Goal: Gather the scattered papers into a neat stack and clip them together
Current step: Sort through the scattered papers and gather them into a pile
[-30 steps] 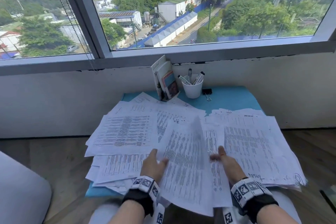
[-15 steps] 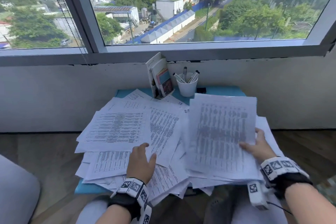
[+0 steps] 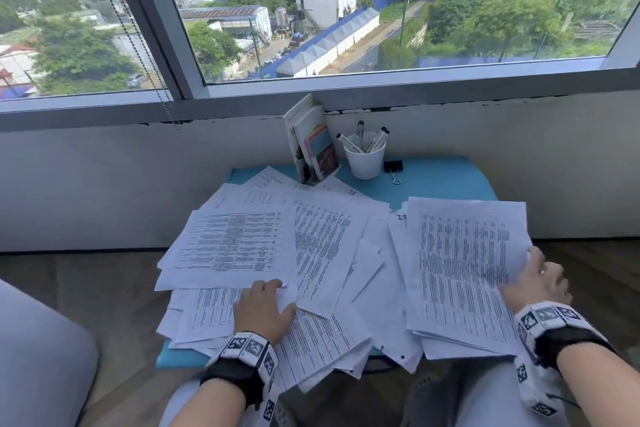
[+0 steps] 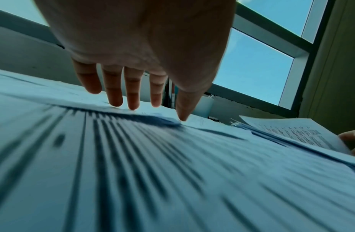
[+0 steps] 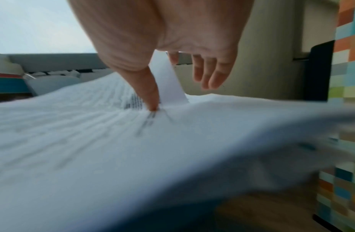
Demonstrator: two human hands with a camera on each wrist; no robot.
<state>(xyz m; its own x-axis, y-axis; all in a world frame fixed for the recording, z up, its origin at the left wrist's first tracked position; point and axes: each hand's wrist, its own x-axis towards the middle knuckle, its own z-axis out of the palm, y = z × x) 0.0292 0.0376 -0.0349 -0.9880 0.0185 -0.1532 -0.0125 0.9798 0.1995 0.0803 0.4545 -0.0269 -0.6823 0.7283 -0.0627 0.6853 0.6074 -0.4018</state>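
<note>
A window filled the top of the head view, above a white wall. Against that wall we saw a small blue table, nearly covered by printed papers lying askew and overlapping, some hanging over its near edge. On the right side a looser pile lay under one top sheet, roughly square to us.

The left hand rested on the papers near the front left, fingers straight and slightly spread; in the left wrist view its fingertips touched a sheet and gripped nothing. The right hand held the top sheet at its right edge: in the right wrist view the thumb pressed down on the printed face while a strip of the paper's edge rose between thumb and fingers. The other fingers hung loosely extended behind it.

At the back of the table stood a holder of booklets, tilted, just beside a white cup holding markers. Just right of the cup a black binder clip lay on the bare blue surface, apart from the papers.
</note>
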